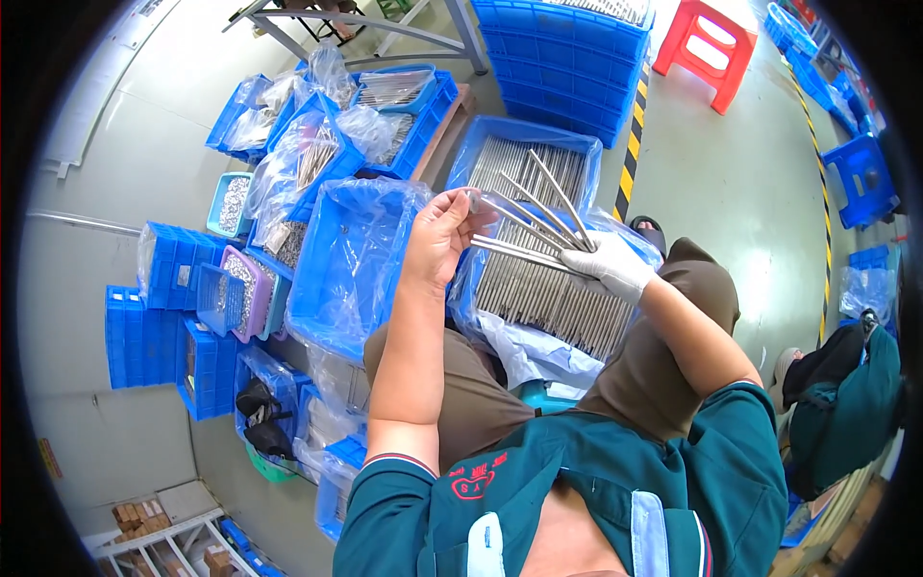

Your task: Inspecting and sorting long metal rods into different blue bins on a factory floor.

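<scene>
My right hand (611, 268), in a white glove, is closed around several thin metal rods (535, 227) that fan out toward the upper left. My bare left hand (445, 231) is raised beside their far ends, its fingers curled in a pinch. Something clear, perhaps plastic film, shows at its fingertips; I cannot make out what it is. Below both hands, between my knees, a blue crate (463, 291) lined with clear plastic holds rows of similar rods (548, 306). White wrapping (538, 354) lies over its near edge.
A second crate of rods (534, 163) stands just beyond, before a tall blue crate stack (567, 72). At left is a plastic-lined blue crate (351, 255), with bagged parts and bins (231, 288) past it. A red stool (710, 48) and another person (841, 404) are at right.
</scene>
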`<state>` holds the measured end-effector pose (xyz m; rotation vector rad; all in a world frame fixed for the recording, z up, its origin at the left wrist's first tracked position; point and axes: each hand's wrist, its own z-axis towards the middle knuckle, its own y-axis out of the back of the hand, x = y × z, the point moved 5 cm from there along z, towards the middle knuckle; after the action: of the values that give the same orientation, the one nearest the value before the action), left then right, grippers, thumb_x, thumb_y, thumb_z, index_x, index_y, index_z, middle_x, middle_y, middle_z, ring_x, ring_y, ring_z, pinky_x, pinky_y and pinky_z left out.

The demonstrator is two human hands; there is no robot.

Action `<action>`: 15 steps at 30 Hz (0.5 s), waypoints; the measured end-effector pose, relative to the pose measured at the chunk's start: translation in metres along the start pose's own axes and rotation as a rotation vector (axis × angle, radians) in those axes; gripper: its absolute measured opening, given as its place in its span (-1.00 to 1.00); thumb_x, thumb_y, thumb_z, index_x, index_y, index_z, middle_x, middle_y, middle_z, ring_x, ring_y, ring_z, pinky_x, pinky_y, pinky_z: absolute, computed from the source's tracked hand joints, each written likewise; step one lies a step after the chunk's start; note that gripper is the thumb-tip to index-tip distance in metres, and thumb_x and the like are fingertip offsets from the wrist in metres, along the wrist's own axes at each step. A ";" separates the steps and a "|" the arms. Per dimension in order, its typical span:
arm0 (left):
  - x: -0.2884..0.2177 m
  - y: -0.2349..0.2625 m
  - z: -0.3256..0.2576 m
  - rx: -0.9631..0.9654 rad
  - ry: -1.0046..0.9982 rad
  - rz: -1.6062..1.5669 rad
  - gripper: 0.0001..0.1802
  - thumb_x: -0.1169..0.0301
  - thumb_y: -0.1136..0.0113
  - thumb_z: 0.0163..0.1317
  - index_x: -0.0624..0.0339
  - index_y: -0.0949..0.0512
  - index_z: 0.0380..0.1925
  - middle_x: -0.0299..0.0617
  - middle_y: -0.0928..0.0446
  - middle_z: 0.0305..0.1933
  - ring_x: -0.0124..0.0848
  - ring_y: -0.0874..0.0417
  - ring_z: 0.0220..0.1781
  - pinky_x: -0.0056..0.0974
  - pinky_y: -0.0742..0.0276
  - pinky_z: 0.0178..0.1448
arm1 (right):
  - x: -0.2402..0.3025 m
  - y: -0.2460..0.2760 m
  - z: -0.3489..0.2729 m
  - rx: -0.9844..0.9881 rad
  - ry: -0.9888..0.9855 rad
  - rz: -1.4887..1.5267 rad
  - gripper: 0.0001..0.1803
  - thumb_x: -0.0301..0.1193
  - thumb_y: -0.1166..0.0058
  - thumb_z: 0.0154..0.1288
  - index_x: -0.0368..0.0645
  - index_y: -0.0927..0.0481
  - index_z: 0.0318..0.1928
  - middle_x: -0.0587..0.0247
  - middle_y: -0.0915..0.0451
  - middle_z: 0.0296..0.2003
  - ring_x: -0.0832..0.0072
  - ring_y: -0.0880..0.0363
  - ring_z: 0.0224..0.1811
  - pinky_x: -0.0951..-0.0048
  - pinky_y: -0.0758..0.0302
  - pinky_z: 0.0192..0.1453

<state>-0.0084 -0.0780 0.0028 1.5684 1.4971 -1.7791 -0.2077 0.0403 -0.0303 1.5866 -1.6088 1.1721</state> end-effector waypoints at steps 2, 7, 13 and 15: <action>0.000 0.003 -0.001 -0.030 0.038 0.061 -0.66 0.25 -0.12 0.27 0.30 -0.49 -0.11 -0.09 -0.61 -0.22 -0.27 -0.66 -0.16 -0.27 -0.57 -0.11 | 0.002 0.000 -0.002 -0.001 -0.025 -0.059 -0.75 -0.20 -0.12 0.26 -0.12 -0.49 -0.34 0.40 -0.42 -0.64 0.71 -0.35 -0.68 0.66 -0.24 -0.62; 0.002 0.004 0.000 -0.015 0.057 0.118 -0.63 0.21 -0.14 0.25 0.29 -0.51 -0.10 -0.10 -0.62 -0.24 -0.31 -0.66 -0.20 -0.29 -0.57 -0.11 | -0.007 0.003 0.001 -0.006 -0.024 0.021 -0.77 -0.25 -0.13 0.25 -0.16 -0.51 -0.26 0.41 -0.45 -0.55 0.70 -0.38 -0.61 0.65 -0.30 -0.56; 0.000 0.010 -0.001 0.025 0.072 0.224 -0.62 0.20 -0.15 0.25 0.30 -0.53 -0.12 -0.12 -0.62 -0.26 -0.35 -0.66 -0.24 -0.29 -0.57 -0.11 | 0.001 -0.003 -0.007 0.037 -0.061 0.022 -0.76 -0.28 -0.14 0.25 -0.17 -0.53 -0.20 0.44 -0.43 -0.52 0.68 -0.39 -0.56 0.64 -0.32 -0.53; -0.001 0.010 -0.002 0.028 0.080 0.257 -0.63 0.21 -0.15 0.25 0.30 -0.53 -0.13 -0.12 -0.62 -0.26 -0.35 -0.66 -0.26 -0.29 -0.57 -0.10 | 0.002 -0.003 -0.007 0.039 -0.059 0.016 -0.76 -0.28 -0.14 0.25 -0.17 -0.53 -0.21 0.44 -0.43 -0.52 0.68 -0.39 -0.57 0.64 -0.32 -0.53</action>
<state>0.0013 -0.0804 -0.0007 1.7749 1.2422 -1.6157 -0.2066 0.0461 -0.0246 1.6497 -1.6486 1.1817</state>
